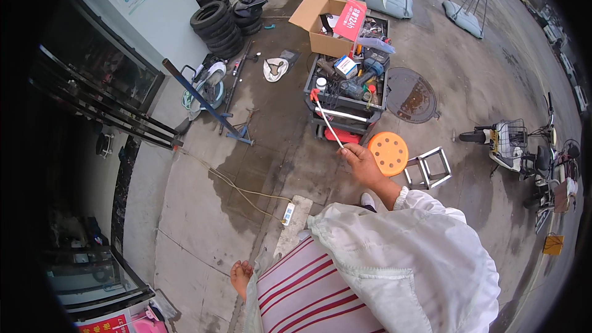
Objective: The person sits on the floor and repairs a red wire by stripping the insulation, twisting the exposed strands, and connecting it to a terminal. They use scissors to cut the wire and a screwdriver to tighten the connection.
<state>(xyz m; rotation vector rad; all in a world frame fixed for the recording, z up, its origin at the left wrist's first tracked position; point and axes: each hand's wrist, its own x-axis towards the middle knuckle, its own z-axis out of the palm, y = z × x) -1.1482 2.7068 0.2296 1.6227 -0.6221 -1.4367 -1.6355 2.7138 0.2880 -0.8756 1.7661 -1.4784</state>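
Note:
My right hand (pixel 361 163) grips a thin white rod (pixel 328 122) with a red tip, which reaches up to the front of a dark tool cart (pixel 345 113). The cart holds power tools, small containers and cables, with an open cardboard box (pixel 327 43) on top. An orange round stool seat (pixel 388 152) is just right of my right hand, beside a square metal frame (pixel 417 176). My left hand (pixel 242 277) hangs low beside my striped clothing, fingers loosely curled and apart, with nothing visible in them.
Stacked tires (pixel 209 31), a blue metal stand (pixel 209 102) and a glass doorway (pixel 111 74) line the left. A power strip (pixel 288 213) and cord lie on the concrete. A manhole cover (pixel 412 95) is right of the cart; parked scooters (pixel 518 151) stand farther right.

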